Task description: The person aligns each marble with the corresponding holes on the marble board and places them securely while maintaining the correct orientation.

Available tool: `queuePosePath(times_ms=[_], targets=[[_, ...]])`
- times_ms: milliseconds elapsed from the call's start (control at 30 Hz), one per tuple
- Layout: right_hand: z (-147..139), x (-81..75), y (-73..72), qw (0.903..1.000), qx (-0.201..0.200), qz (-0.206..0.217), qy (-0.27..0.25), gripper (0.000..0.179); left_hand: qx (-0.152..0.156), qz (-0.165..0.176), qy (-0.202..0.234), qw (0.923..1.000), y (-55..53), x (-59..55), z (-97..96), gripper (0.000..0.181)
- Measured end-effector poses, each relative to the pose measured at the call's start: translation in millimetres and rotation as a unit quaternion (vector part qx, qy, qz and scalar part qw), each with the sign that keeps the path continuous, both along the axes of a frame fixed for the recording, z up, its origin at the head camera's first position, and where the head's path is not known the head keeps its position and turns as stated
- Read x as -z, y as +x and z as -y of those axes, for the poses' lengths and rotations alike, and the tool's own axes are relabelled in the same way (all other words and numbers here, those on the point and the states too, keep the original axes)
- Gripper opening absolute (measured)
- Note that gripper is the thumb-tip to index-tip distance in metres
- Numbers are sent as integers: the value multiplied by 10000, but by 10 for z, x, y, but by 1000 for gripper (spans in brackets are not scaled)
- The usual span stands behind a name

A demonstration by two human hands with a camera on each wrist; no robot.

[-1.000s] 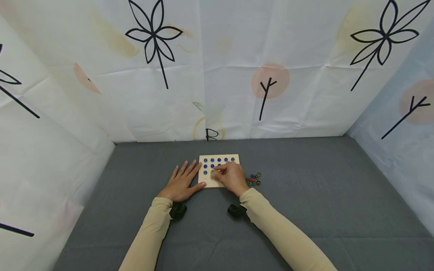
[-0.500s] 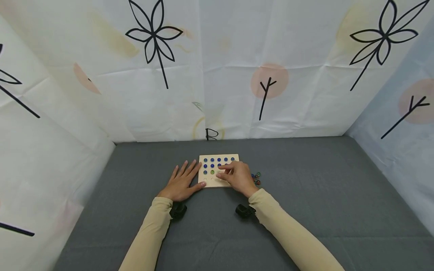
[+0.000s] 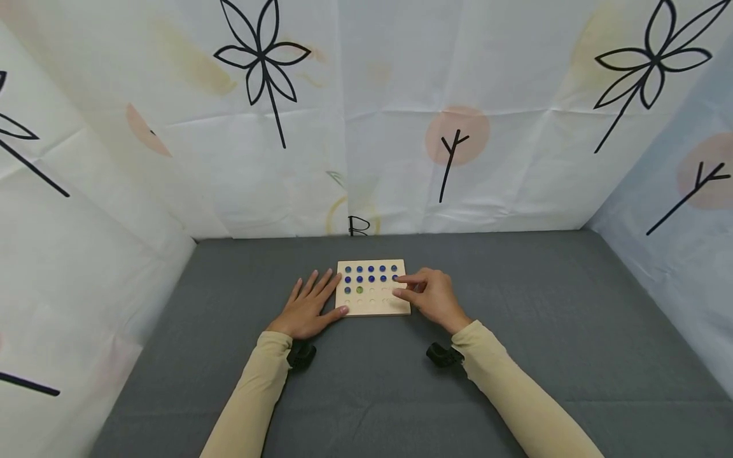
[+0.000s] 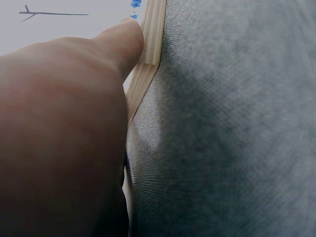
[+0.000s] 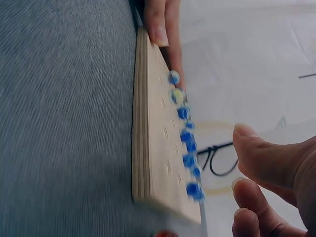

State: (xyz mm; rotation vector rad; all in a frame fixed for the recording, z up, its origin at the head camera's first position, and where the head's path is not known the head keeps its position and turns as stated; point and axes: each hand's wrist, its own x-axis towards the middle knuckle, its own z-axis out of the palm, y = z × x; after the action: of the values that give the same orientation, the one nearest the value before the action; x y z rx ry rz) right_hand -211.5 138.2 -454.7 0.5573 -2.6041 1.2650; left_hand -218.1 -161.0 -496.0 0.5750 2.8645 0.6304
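A pale wooden board [image 3: 378, 308] with rows of round hollows lies on the grey cloth. Blue marbles [image 3: 371, 270] sit in its two back rows. In the third row are one blue marble [image 3: 347, 290] and a yellow-green marble [image 3: 359, 289]. My left hand [image 3: 309, 308] lies flat with fingers spread at the board's left side, its thumb on the front left corner. At the right edge hovers my right hand [image 3: 435, 298], thumb and fingertips apart with nothing between them, as the right wrist view also shows. A red marble [image 5: 166, 233] peeks in at the bottom of that view.
Grey cloth [image 3: 550, 318] covers the table around the board. White printed fabric walls [image 3: 389, 172] stand behind it and at both sides. Each wrist carries a black camera, such as the one on the right wrist [image 3: 443, 355].
My right hand has left the yellow-green marble in the third row and moved right to the board's edge, now covering the loose marbles there. The left hand stays in place.
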Motion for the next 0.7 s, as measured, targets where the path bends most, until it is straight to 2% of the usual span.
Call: queuePosePath(times_ms=[233,467,700], targets=[[-227,6,43,9995,280,83,83,26,-28,-4,-20,10000,-1,-7,-7,82],[-419,43,92,9990,361,228,115,29,-27,39,-8,10000,5,-20,-6,82],[-574,62,55,9978,588,200,229,26,2,1,21,10000,-4,-10,11,82]])
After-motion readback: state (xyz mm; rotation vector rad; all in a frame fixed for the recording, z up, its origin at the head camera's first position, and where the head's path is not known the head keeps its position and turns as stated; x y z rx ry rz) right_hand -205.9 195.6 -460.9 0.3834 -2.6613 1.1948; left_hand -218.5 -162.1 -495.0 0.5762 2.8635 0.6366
